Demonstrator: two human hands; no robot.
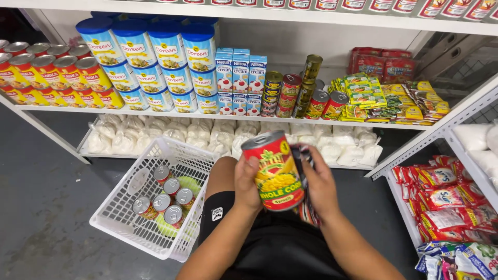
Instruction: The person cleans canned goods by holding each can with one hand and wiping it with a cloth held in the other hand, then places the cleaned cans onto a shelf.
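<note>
Fingers of the left hand [248,182] are gripping an upright red-labelled metal corn can [273,170]; the right hand [320,187] is clutching a dark cloth [303,155] just right.

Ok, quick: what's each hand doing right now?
Left hand: closed on red-labelled metal corn can.
Right hand: closed on dark patterned cloth against the can.

Both bare forearms rise from the bottom edge and converge near the middle of the view, above a bent knee in dark shorts. The left hand [248,182] is upright, thumb in front, fingers curled in a closed grip. The right hand [320,186] sits just beside it, back toward the camera, its fingers also curled closed.
</note>
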